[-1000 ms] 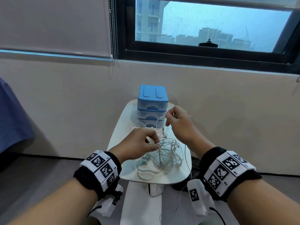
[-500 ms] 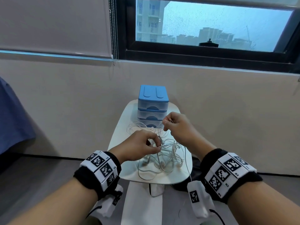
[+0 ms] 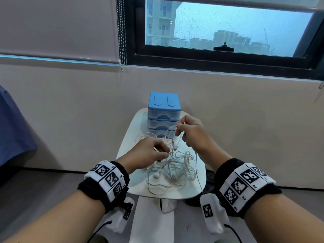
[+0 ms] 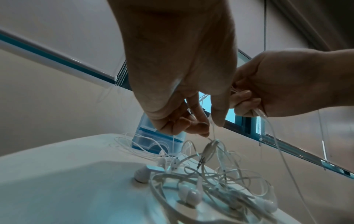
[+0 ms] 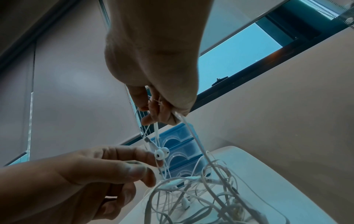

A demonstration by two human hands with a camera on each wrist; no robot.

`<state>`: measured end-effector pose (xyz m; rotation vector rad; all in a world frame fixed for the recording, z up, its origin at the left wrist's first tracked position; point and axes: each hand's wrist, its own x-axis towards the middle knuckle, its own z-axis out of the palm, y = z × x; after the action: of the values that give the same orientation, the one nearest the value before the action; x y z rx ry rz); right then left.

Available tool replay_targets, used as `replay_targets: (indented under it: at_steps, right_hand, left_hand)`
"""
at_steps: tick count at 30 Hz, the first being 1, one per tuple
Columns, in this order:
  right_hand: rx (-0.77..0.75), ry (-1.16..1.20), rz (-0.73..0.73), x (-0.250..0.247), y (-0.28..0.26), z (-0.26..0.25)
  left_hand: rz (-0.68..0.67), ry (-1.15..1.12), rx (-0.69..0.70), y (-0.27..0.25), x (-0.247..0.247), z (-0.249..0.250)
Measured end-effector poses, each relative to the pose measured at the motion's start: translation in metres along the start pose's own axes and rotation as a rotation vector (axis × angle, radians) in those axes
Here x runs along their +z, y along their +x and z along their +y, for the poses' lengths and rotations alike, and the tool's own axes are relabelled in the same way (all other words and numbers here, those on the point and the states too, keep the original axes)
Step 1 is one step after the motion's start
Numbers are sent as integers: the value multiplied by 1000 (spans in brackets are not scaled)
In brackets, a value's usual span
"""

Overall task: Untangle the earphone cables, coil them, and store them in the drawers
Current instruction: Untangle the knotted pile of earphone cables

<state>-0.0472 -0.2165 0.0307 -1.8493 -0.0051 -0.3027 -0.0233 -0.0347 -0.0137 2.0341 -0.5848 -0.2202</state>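
Head view: tangle of white earphone cables lies on the small white counter, w/ a blue 3-drawer unit at its far end, all drawers closed. Left hand sits low at the tangle's left edge, fingers curled, pinching a strand. Right hand is higher, in front of the drawers, fingers closed on strands that run down to the pile; one cable hangs off the counter's near right edge. An earbud dangles between the two hands.

Vs 0.5 s ago: right hand has risen a bit, lifting its strands further from the pile; left hand is at about the same spot.

Left wrist view: left hand thumb and forefinger pinch a thin strand just above the pile; right hand is touching or just beside it, gripping several strands.

Right wrist view: right hand fingers clamp a few strands; earbud hangs below it, just beside the left hand fingertips. Drawer unit behind.
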Motion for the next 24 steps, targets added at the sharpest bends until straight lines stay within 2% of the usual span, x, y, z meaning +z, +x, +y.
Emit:
replay_targets:
  at_steps: [8, 13, 24]
  right_hand:
    - [-20, -44, -54, 0, 0, -3]
    - [-50, 16, -83, -2, -3, -7]
    - [-59, 66, -120, 1, -2, -11]
  left_hand:
    - [-4, -123, 10, 3, 4, 9]
    - [-20, -119, -14, 6, 4, 7]
    - [54, -183, 5, 13, 11, 11]
